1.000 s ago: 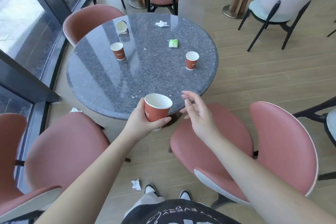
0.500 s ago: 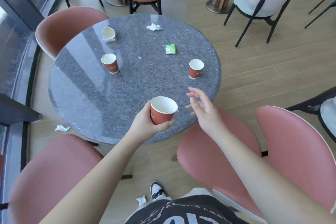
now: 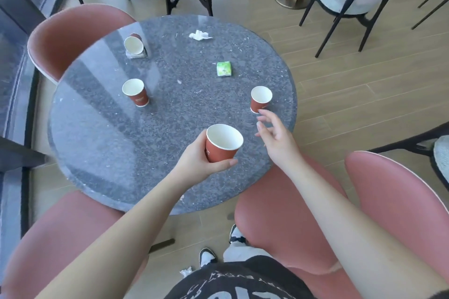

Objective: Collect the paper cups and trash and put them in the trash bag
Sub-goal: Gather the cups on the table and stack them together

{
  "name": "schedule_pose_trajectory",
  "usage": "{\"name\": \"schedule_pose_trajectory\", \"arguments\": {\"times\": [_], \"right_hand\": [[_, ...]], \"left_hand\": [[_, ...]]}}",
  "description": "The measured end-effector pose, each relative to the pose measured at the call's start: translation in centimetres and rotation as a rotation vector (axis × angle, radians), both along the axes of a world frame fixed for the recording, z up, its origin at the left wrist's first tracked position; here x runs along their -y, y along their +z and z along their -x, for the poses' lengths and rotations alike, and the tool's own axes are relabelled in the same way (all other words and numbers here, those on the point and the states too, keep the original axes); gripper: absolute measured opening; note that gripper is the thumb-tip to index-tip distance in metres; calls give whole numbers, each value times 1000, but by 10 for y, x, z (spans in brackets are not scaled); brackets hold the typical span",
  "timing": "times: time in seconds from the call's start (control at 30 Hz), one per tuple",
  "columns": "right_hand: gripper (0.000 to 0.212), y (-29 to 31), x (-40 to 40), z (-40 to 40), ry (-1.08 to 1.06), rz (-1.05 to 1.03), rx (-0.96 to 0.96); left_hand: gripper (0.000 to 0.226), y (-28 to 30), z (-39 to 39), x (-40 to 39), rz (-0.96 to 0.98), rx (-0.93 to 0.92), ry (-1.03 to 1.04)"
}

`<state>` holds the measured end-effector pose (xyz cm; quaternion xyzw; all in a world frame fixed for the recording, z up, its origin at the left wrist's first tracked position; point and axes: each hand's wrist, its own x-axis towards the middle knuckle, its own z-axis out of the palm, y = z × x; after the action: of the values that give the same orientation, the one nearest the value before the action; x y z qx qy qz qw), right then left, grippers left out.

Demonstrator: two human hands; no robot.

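Red cup point(image 3: 222, 144) stays gripped in left hand point(image 3: 199, 161); right hand point(image 3: 279, 138), fingers spread, has neared another cup point(image 3: 260, 99).

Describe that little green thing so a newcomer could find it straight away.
Start at the round grey stone table. Toward its far right side lies a small green packet, flat, beyond the upright red cup. It is the only green item there.

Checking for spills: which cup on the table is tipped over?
The far-left cup, lying on its side on a napkin with its mouth facing the camera. The other two table cups stand upright.
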<state>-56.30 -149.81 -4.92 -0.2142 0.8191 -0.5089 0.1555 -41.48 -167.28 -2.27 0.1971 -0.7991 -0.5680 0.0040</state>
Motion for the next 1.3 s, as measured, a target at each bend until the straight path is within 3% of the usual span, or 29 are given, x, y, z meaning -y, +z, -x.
{"name": "schedule_pose_trajectory", "arguments": {"times": [0.4,0.67,0.9,1.3], "right_hand": [[32,-35,45,101,-28,-61,-144],[55,-64,60,162,48,-453,-295],[80,-91,71,181,186,-715,-221],[71,-87,68,185,170,-667,-340]], "left_hand": [[75,-18,62,22,26,80,68],[77,-30,75,31,15,122,106],[77,-38,79,34,6,139,133],[78,-42,83,32,7,152,140]]}}
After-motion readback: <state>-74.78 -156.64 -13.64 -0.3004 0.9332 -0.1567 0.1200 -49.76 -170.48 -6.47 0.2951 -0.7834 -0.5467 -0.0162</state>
